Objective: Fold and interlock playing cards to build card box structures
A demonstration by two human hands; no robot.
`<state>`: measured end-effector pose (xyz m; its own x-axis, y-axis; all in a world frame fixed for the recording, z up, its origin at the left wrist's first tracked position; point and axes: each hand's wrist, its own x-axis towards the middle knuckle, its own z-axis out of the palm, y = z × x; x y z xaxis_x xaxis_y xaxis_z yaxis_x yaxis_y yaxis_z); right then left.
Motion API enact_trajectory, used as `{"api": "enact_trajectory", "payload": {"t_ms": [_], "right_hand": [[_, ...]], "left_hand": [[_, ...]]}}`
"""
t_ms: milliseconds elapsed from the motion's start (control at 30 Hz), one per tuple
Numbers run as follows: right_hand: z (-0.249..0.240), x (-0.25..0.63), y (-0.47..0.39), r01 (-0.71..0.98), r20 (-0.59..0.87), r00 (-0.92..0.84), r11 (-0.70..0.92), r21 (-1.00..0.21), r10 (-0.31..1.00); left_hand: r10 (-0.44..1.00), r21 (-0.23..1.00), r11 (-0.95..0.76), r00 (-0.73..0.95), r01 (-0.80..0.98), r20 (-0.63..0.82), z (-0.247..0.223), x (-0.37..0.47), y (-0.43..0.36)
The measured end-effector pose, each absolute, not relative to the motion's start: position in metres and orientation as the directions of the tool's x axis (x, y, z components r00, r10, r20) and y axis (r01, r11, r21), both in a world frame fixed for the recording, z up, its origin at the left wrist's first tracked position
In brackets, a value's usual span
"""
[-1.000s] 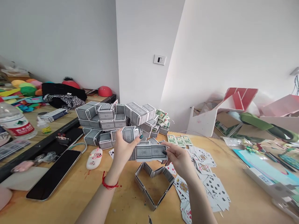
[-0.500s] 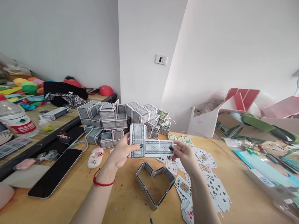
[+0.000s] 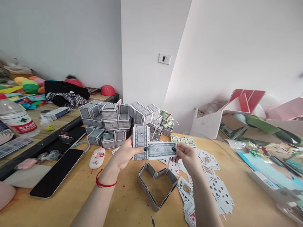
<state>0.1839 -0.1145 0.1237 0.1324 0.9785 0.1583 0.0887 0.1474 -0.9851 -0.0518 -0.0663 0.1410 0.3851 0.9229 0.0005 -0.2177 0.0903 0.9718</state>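
My left hand [image 3: 125,153] grips an upright folded card piece [image 3: 141,135], its thumb lying across the front. Pinched at its right end by my right hand [image 3: 186,154] is a sideways card strip [image 3: 159,150], which meets the upright piece at its left end. Both show blue-grey patterned backs. Below them a heart-shaped frame of folded cards [image 3: 149,190] stands on the wooden table [image 3: 125,201]. Behind my hands rise stacked blocks made of cards [image 3: 110,121]. Loose playing cards [image 3: 219,192] lie spread beside and under my right forearm.
At the left are a black phone [image 3: 56,173], a white mouse [image 3: 97,158], a plastic bottle [image 3: 20,118] and a small glue bottle [image 3: 47,123]. A power strip [image 3: 272,186] and a blue sheet [image 3: 251,164] lie at the right, with cardboard boxes [image 3: 233,126] behind.
The upright piece and the strip have shifted very slightly right within my hands' grip. The whole view has moved a little; both hands keep their hold.
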Motion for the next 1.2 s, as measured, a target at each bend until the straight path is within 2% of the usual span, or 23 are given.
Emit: {"api": "enact_trajectory", "payload": {"t_ms": [133,400,600,967,1200], "right_hand": [[0.128,0.181,-0.117,0.085,0.175,0.115,0.165,-0.983,0.978],[0.128,0.184,-0.116,0.093,0.151,0.094,0.142,-0.986,0.984],[0.126,0.188,-0.114,0.069,0.095,0.083,0.089,-0.994,0.992],[0.118,0.181,-0.107,-0.001,0.021,0.055,0.021,-1.0,0.998],[0.119,0.174,-0.108,0.017,0.01,0.042,0.009,-1.0,0.999]], "left_hand": [[0.928,0.966,0.095,0.373,-0.242,0.002,0.137,-0.049,-0.064],[0.976,0.994,-0.021,0.214,-0.104,0.043,0.136,-0.042,-0.066],[0.964,0.988,-0.017,0.261,-0.157,0.058,0.135,-0.041,-0.065],[0.952,0.982,0.075,0.305,-0.174,-0.019,0.139,-0.037,-0.071],[0.953,0.979,0.086,0.3,-0.182,-0.028,0.139,-0.037,-0.07]]}}
